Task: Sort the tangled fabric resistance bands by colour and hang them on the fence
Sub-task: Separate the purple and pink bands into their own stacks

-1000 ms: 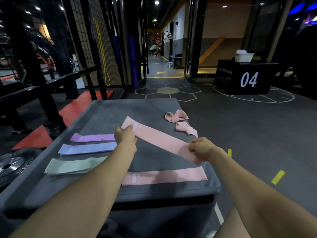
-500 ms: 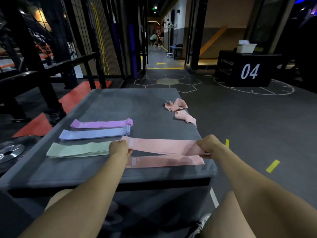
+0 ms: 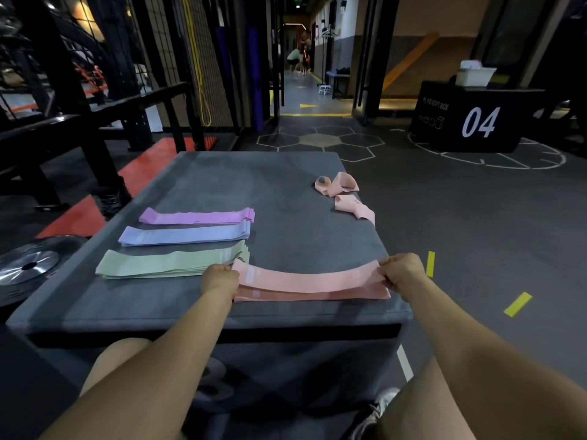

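**Pink band going onto the pink pile**

Pink fabric is the matter in hand: a pink band [image 3: 309,276] is stretched flat between the two hands at the lower middle of the frame, sagging a little in its middle. The left hand [image 3: 220,277] pinches its left end and the right hand [image 3: 401,270] pinches its right end, fingers curled round the cloth on both sides. Just beneath it, on the near edge of the grey padded box [image 3: 247,185], lies another pink band [image 3: 313,295], flat and already placed.

To the left of centre three sorted piles lie side by side: a green pile [image 3: 171,263] nearest, a blue pile [image 3: 184,235] behind it and a purple pile [image 3: 197,215] behind that. At the right edge of the box, further back, two bunched pink bands [image 3: 341,193] are not yet flattened. The wire fence [image 3: 203,55] stands at the upper left, well apart from the box, with nothing from these piles hung on it that can be seen.

The step looks like laying this band squarely on its twin. It would go best with both ends lowered together, keeping light tension so the cloth does not fold, and with the edges lined up over the band below before the fingers let go. The left end sits close to the green pile, so care there avoids dragging it askew. Sorting seems nearly done; hanging is still to come.
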{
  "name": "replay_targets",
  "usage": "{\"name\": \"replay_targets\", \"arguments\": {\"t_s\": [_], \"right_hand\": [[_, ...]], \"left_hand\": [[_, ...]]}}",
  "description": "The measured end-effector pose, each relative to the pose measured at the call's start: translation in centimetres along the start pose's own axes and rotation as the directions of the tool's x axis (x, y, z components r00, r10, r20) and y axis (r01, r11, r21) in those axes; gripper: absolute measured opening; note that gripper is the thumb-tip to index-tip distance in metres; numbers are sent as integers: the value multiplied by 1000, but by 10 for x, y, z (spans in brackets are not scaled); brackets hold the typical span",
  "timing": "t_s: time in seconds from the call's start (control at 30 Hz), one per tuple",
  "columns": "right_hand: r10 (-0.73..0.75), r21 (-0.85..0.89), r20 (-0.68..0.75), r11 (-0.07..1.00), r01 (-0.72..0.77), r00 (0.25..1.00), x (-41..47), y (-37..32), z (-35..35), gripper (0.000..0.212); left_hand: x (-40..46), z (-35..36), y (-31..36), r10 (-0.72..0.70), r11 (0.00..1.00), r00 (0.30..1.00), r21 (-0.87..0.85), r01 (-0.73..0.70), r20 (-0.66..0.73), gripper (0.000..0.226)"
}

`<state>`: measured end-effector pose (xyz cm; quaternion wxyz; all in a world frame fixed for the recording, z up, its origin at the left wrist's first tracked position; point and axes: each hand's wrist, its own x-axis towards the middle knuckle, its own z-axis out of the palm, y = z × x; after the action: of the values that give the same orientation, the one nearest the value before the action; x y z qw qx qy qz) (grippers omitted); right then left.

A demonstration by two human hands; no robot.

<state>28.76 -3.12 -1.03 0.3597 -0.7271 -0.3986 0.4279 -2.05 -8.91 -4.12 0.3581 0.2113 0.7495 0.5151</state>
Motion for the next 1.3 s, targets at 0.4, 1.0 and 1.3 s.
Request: {"name": "replay_targets", "arguments": {"t_s": [0.4, 1.0, 1.3], "right_hand": [[-111, -204, -134, 976, 82, 985, 6, 24, 7, 22], [-106, -195, -173, 978, 72, 979, -1, 31, 11, 21], [-165, -308, -184, 946, 102, 969, -1, 36, 14, 24]], "left_hand": [[-9, -1, -8, 90, 947, 996, 311, -83, -9, 28], [-7, 0, -14, 109, 931, 994, 352, -97, -14, 31], [-8, -2, -16, 175, 875, 984, 461, -147, -19, 33]]}}
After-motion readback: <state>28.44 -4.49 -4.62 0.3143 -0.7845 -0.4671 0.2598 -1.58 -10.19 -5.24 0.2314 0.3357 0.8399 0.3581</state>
